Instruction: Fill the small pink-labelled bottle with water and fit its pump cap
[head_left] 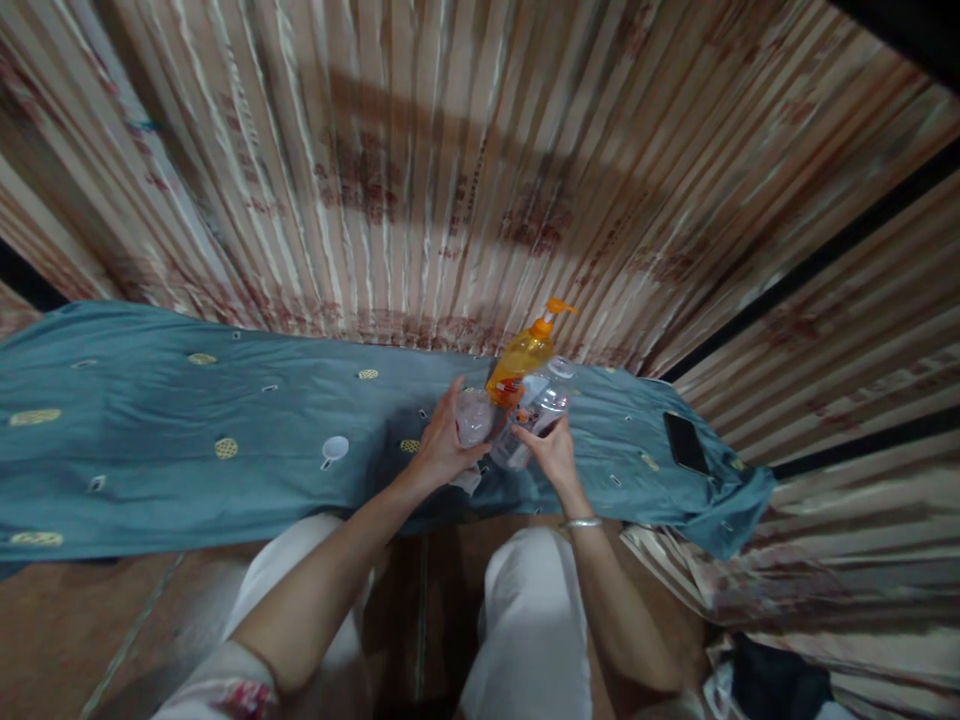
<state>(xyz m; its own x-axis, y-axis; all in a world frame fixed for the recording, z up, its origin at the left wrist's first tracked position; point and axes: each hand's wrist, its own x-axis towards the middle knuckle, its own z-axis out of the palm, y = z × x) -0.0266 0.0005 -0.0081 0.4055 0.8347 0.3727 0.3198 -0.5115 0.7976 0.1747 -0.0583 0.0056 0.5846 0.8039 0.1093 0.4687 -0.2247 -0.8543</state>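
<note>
Clear bottle [551, 398] stood just to the right and near side of the pump bottle [521, 362], overlapping it in view; right hand [556, 452] was wrapped around its lower side. Left hand [441, 445] grasped a clear cup [474, 418], just left and nearer than the pump bottle. Whether either piece touched the worktop [165, 400] could not be told. Judged handling: both light, thin-walled, probably slick if wet; bottle likely to dent if squeezed, so best held gently around its middle, cup by its sides.

Clear container [475, 418], tilted transparent bottle [535, 406] alongside
</note>
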